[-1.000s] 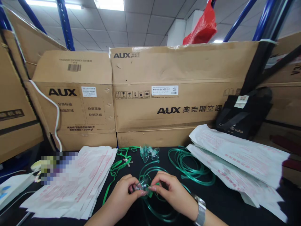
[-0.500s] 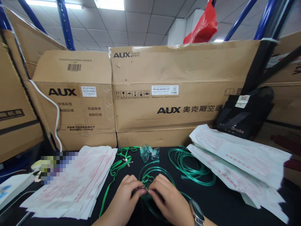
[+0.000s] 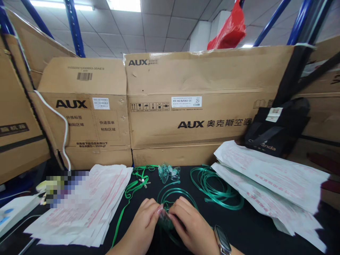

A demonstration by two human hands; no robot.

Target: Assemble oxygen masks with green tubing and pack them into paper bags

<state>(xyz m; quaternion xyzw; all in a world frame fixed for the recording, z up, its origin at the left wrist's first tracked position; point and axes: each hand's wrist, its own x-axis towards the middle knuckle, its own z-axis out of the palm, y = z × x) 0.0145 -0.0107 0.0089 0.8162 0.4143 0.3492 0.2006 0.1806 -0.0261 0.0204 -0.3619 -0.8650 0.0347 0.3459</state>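
Observation:
My left hand [image 3: 147, 216] and my right hand [image 3: 187, 216] meet low in the middle, fingertips pinched close together. Between them is a clear, green-tinted plastic oxygen mask [image 3: 165, 222], gripped at its edge and largely covered by my fingers. A bit of thin green strap [image 3: 168, 204] shows just above the fingertips. Beneath and behind the hands lies a loop of clear green tubing [image 3: 183, 193]. Past it, small clear green plastic pieces [image 3: 168, 172] with whitish parts sit in a cluster. A tangle of green elastic straps [image 3: 130, 189] with small metal strips lies left of them.
White printed pouches are stacked left [image 3: 79, 209] and right [image 3: 268, 177]. Another coil of green tubing [image 3: 217, 191] lies before the right stack. Cardboard boxes [image 3: 207, 78] wall off the black table's back. A black bag [image 3: 276, 131] stands at back right; a white device [image 3: 16, 209] sits left.
My left fingers have shifted on the mask, with the thumb now higher and pointing up. The mask's clear body shows more below the fingertips. My right hand has barely moved.

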